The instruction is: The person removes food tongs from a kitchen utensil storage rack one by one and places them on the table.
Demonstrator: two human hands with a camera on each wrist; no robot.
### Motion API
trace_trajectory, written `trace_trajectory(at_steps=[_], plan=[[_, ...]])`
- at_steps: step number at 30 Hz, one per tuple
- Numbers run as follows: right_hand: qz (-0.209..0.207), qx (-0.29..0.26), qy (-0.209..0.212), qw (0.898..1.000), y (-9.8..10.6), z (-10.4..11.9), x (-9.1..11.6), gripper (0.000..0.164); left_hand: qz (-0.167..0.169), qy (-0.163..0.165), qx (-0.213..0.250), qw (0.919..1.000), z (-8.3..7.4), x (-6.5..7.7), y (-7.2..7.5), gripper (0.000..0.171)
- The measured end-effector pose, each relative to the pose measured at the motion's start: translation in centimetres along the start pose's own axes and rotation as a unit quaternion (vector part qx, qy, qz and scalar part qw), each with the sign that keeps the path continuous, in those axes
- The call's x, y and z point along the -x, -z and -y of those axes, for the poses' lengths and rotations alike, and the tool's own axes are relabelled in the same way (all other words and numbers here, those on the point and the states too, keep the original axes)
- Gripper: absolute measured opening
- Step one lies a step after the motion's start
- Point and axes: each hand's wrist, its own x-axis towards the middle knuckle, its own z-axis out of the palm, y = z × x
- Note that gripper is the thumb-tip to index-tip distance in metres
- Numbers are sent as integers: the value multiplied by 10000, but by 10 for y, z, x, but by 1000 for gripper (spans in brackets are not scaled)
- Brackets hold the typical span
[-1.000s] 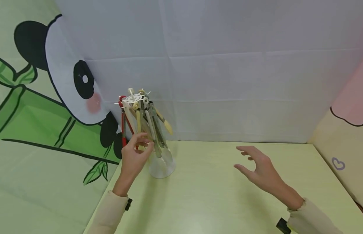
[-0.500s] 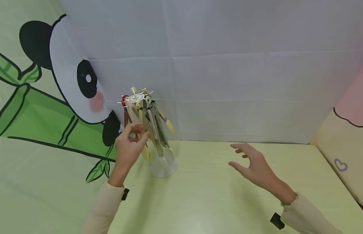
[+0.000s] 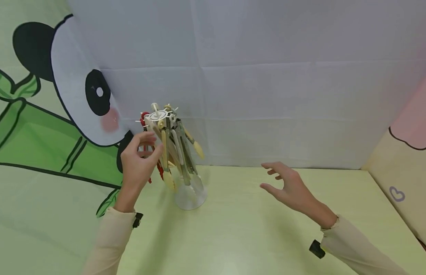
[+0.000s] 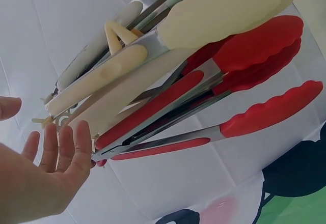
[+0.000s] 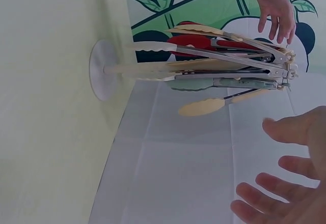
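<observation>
Several pairs of kitchen tongs hang by their looped ends from a white hook ring (image 3: 158, 114) on top of a stand with a round base (image 3: 190, 200). My left hand (image 3: 137, 162) is just left of the tongs, fingers bent and thumb apart, holding nothing. In the left wrist view its fingertips come close to the hinge end of the red tongs (image 4: 270, 109); cream tongs (image 4: 224, 12) hang beside these. Pale green tongs (image 5: 191, 84) show in the right wrist view. My right hand (image 3: 292, 189) hovers over the right part of the table, thumb and fingers spread, holding nothing.
The stand is on a pale yellow table (image 3: 233, 229), near its back left. Behind rises a whitish cloth (image 3: 268, 95); a panda-print cloth (image 3: 75, 95) covers the left side. A cream panel with a small purple heart (image 3: 396, 194) borders the right.
My left hand has moved up and to the left beside the tongs. My right hand has drifted left and slightly up. The stand has stayed in place.
</observation>
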Motion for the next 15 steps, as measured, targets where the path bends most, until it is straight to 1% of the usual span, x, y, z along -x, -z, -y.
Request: trace_trajectory(at_steps=[3, 5, 7, 11, 15], plan=[[61, -68, -44, 9999, -2, 0, -5, 50, -13, -41, -25, 10000, -9, -4, 2, 33], [107, -116, -62, 9999, -3, 0, -8, 49, -23, -68, -42, 10000, -11, -8, 3, 32], [147, -200, -73, 9997, -6, 0, -11, 49, -53, -80, 35, 9999, -10, -12, 4, 32], [254, -244, -69, 9994, -13, -1, -18, 49, -143, 96, 157, 9997, -6, -21, 7, 32], [272, -307, -16, 9992, -22, -1, -25, 50, -211, 250, 195, 9993, -6, -28, 11, 31]])
